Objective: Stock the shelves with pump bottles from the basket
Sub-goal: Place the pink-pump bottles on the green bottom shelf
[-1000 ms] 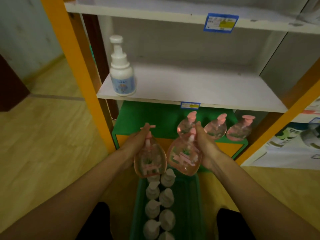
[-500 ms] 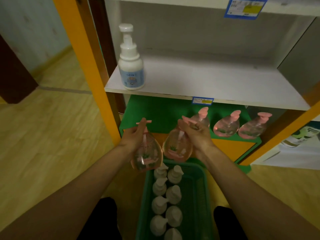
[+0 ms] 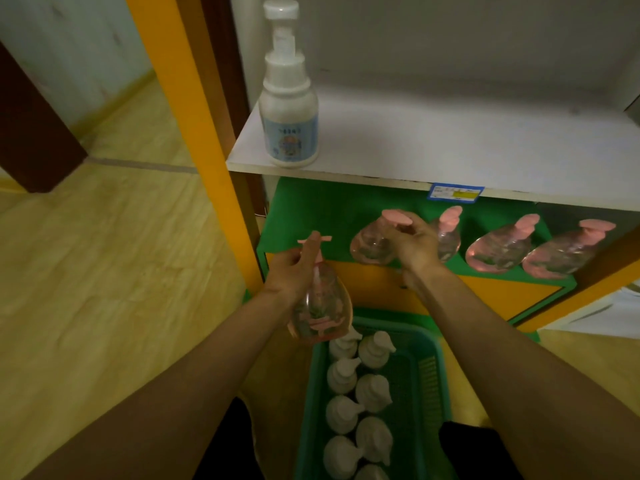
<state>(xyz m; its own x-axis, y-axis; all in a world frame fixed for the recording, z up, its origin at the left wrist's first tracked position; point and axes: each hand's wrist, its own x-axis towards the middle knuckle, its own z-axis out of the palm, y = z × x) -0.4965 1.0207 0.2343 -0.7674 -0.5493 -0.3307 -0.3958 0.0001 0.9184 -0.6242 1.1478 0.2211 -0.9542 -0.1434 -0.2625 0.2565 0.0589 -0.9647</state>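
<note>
My left hand [image 3: 292, 270] grips a pink pump bottle [image 3: 322, 311] by its neck, held above the near end of the green basket [image 3: 431, 368]. My right hand [image 3: 412, 242] is wrapped around the neck of a second pink pump bottle [image 3: 370, 242], which is over the green bottom shelf [image 3: 311, 209]; whether its base touches the shelf I cannot tell. Three more pink pump bottles [image 3: 498, 249] stand in a row to its right. Several white pump bottles [image 3: 374, 393] fill the basket in two rows.
One tall white pump bottle [image 3: 289, 109] stands at the left front of the white middle shelf [image 3: 450, 147]. An orange upright post [image 3: 194, 109] borders the shelves on the left. A blue price tag [image 3: 455, 192] hangs on the shelf edge. Wooden floor lies to the left.
My right hand has carried its pink bottle forward from above the basket onto the bottom shelf, left of the row. The left hand's bottle stayed over the basket. The view tilted down.
</note>
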